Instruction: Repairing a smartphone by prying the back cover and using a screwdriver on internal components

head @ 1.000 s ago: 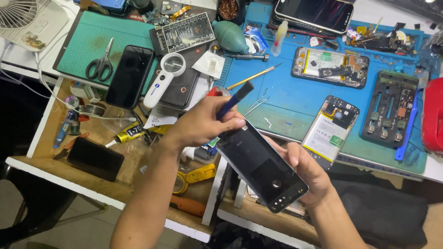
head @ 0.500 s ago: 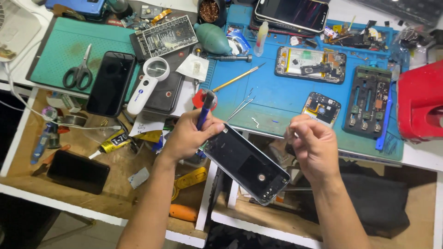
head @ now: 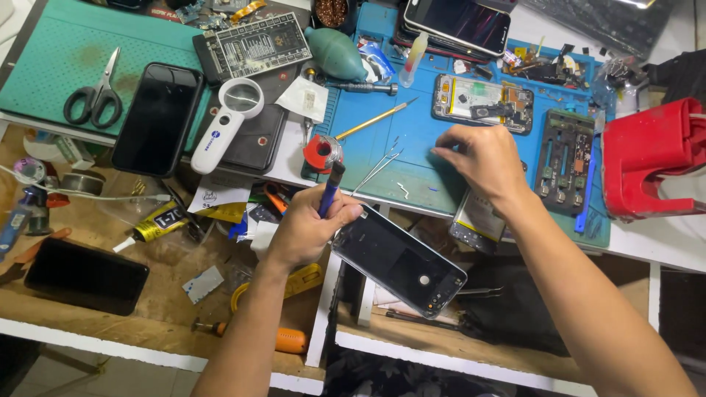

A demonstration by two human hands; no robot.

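The left hand is clamped on a dark phone back cover and a blue pry tool over the bench edge; the right hand, fingers loosely apart and holding nothing visible, reaches over the blue repair mat; tweezers lie just beside it

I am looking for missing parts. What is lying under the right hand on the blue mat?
Under the right hand only the bare blue mat shows, with thin tweezers nearby. Anything beneath the palm is covered.

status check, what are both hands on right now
Left hand grips dark phone back cover plus blue pry tool. Right hand empty, fingertips down on blue mat. Tweezers lie near that hand.
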